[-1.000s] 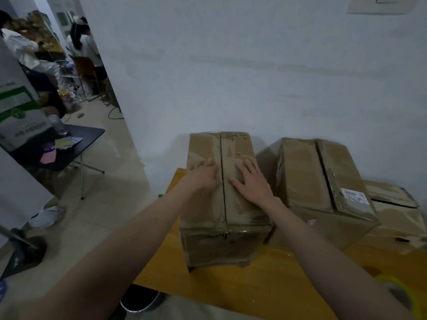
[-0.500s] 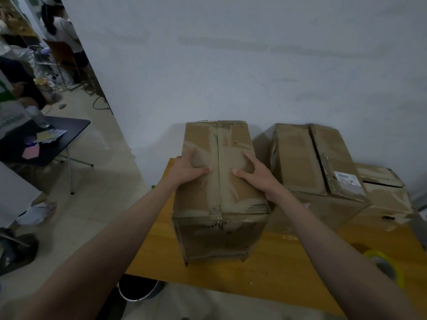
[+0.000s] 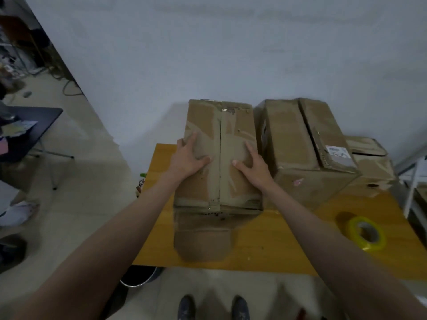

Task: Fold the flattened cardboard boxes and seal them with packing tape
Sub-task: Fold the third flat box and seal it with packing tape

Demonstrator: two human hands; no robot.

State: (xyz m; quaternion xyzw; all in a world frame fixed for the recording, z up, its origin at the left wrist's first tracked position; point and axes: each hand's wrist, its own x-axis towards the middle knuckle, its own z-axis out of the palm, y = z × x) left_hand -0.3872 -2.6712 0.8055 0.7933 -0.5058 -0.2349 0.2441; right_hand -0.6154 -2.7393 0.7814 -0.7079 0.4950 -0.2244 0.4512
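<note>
Cardboard box [image 3: 219, 158] sits upright on the wooden table [image 3: 272, 241], near its left end, top flaps shut with a strip of tape running down the centre seam. I see my left hand [image 3: 189, 158] on the box's top left edge, thumb laid toward the seam, fingers stretched along the edge; whether the tips wrap over the side I can't tell. My right hand [image 3: 253, 165] mirrors it on the right half of the top, fingers straight and flat, thumb pointing at the seam, nothing gripped. Box's far side and base are hidden from me; the near face falls into shadow and blurs at the bottom. Second box [image 3: 302, 153] stands just beside it on the right, touching or nearly so, can't tell, with a white shipping label [image 3: 338, 152] too small to read. Third box [image 3: 372, 162] lies behind that one, lower and partly covered. Yellow tape roll [image 3: 367, 233] rests on the table's right part, well apart from both hands. Table edge is cut off at right. Plain pale wall [image 3: 231, 54] stands behind the table. Pale floor [image 3: 87, 181] at left, a dark small table [image 3: 30, 125] with papers, blurred clutter further back. My two shoes [image 3: 213, 308] show at the bottom edge, plus a dark round bin [image 3: 138, 277] partly under the table.
</note>
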